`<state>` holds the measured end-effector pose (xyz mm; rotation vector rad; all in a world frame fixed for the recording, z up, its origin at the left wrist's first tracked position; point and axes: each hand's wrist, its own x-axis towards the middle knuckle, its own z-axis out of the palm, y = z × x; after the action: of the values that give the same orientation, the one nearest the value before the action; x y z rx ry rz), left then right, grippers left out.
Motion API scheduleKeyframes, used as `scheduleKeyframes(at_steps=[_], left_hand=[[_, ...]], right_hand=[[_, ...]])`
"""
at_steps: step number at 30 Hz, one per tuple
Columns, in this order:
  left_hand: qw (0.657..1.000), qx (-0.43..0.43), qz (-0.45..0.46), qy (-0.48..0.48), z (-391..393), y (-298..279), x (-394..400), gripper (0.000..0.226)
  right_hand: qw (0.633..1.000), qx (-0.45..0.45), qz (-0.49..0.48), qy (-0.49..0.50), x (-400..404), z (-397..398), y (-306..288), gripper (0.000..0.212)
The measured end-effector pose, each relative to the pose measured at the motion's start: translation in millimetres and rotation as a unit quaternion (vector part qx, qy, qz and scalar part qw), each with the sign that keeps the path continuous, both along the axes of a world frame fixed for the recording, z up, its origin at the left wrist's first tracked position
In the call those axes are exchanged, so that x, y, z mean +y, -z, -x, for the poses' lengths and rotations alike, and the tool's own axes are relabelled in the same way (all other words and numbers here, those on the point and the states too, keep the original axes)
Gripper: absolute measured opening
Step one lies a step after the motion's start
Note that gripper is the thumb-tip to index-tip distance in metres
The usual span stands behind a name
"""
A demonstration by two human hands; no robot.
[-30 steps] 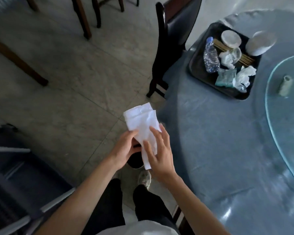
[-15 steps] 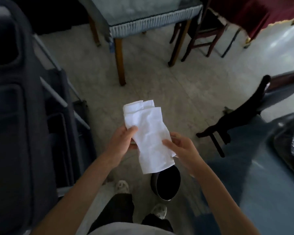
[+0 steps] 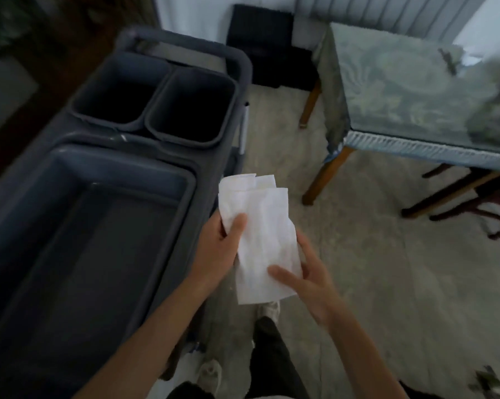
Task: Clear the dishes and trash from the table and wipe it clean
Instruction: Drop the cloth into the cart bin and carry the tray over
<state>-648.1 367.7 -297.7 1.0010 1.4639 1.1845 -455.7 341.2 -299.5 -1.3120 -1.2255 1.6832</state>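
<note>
Both hands hold one folded white cloth (image 3: pixel 261 243) in front of the body, above the floor. The left hand (image 3: pixel 220 249) grips the cloth's upper left edge, thumb pressed on its face and fingers curled behind. The right hand (image 3: pixel 306 280) pinches the lower right corner, thumb laid across the front; its fingers sit behind the cloth, and how tightly they close I cannot fully make out. The cloth stands roughly upright between the two grips, its layered top edges fanned above the left thumb and its bottom edge hanging free below the right thumb. It is creased, and no writing, label or brand can be read on it or on anything else in view. Just left of the hands stands a dark grey cart (image 3: pixel 243 67), the left forearm crossing its edge. It carries a large rectangular tub (image 3: pixel 70 174) on the near side and two smaller bins (image 3: pixel 162 122) side by side at the far end. To the right, well apart from the cloth, a table under a pale patterned cover (image 3: pixel 401 90) stands on wooden legs on a light stone floor (image 3: pixel 387 269). Dark trousers and light shoes show below the hands.
</note>
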Motion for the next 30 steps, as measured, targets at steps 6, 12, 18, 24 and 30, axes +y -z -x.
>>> scheduleKeyframes(at_steps=[6,12,18,24,30], left_hand=[[0.986,-0.084,0.026,-0.138,33,1,109,0.02],[0.969,-0.12,0.026,-0.216,51,-3,221,0.026],[0.953,-0.006,0.086,-0.289,87,30,308,0.028],[0.891,0.329,0.178,-0.256,86,47,328,0.071],[0.901,0.376,0.202,-0.082,51,23,330,0.094]], right_hand=[[0.991,-0.03,-0.075,-0.108,156,7,9,0.061],[0.986,-0.063,-0.084,-0.128,316,17,19,0.047],[0.986,-0.099,-0.037,-0.13,426,54,42,0.046],[0.931,-0.261,-0.065,-0.246,474,75,58,0.077],[0.672,-0.286,-0.482,-0.485,535,118,15,0.095]])
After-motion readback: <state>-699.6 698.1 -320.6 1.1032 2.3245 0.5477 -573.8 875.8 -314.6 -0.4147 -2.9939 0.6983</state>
